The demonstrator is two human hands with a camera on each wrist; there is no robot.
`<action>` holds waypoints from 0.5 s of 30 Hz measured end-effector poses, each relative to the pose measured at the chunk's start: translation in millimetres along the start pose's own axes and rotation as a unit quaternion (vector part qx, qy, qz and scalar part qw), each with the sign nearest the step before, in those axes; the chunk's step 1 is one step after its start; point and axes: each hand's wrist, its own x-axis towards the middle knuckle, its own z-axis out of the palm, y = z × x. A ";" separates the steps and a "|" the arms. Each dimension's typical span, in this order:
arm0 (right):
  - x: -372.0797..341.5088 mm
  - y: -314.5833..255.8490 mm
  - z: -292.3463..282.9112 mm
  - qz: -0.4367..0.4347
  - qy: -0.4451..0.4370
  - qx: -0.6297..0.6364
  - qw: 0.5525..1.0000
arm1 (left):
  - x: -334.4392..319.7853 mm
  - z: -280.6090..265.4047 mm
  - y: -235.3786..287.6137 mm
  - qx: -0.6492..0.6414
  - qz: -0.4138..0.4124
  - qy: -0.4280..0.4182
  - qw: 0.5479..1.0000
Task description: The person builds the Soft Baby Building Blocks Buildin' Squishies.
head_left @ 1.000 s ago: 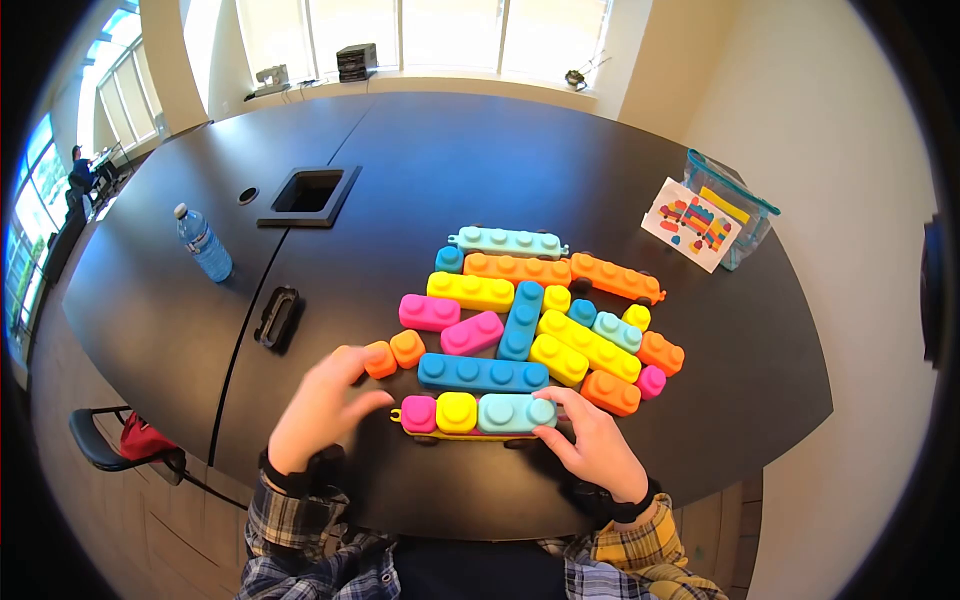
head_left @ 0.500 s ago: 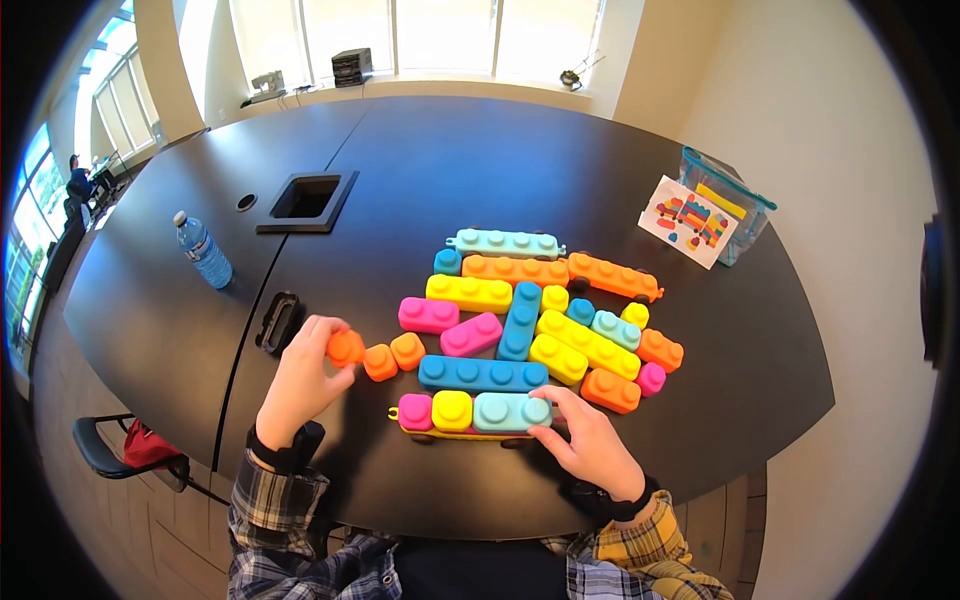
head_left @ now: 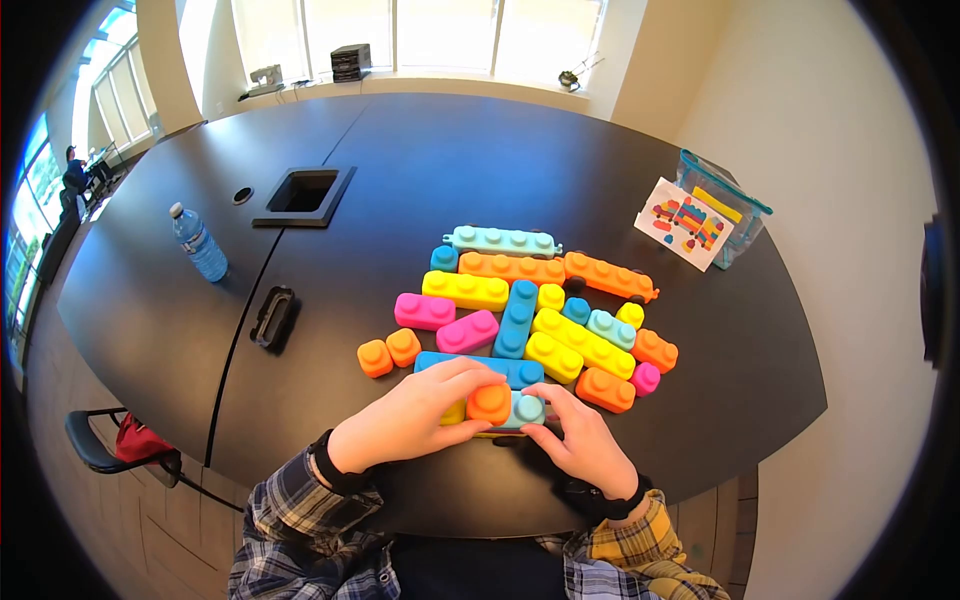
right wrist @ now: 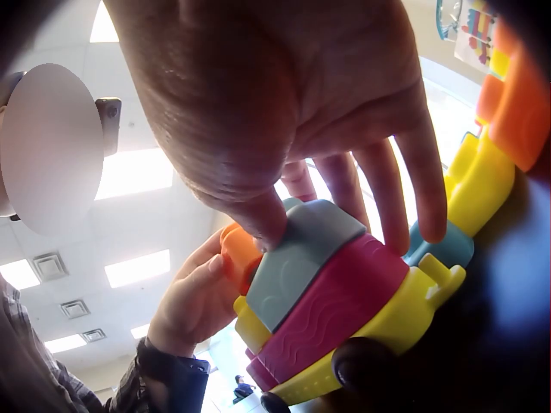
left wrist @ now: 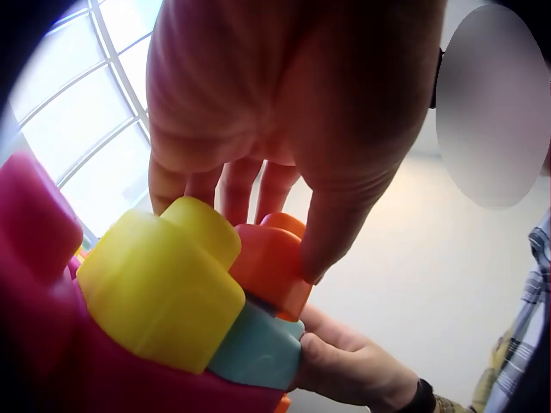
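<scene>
The left hand (head_left: 415,418) pinches an orange block (head_left: 489,404) on the left part of the light teal block (head_left: 527,409). In the left wrist view the orange block (left wrist: 272,266) stands beside a taller yellow block (left wrist: 164,288), above the teal one (left wrist: 256,346). The thumb and fingers of the right hand (head_left: 590,446) grip the teal block's right end. Under it, the right wrist view shows a magenta layer (right wrist: 331,310) on a yellow wheeled base (right wrist: 392,320). The left hand hides the base's left end in the head view.
Beyond the hands lie a long blue block (head_left: 440,362), two small orange blocks (head_left: 375,358), several yellow, pink and orange blocks, and wheeled bases (head_left: 502,241). A bottle (head_left: 199,243) stands left; a picture card (head_left: 684,222) leans on a clear bag (head_left: 745,225) at the right.
The left hand has carried the orange block rightward from beside the two small orange blocks onto the teal block. The right hand has stayed at the teal block's right end.
</scene>
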 end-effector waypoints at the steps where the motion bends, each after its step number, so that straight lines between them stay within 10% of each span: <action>1: 0.3 0.3 0.1 0.000 -0.003 0.001 1.000 | 0.0 0.6 -0.4 -0.001 -0.001 0.000 1.000; 15: 1.1 -1.7 -2.0 0.008 -0.017 -0.006 1.000 | -10.1 -16.8 3.5 0.040 -0.046 0.045 0.997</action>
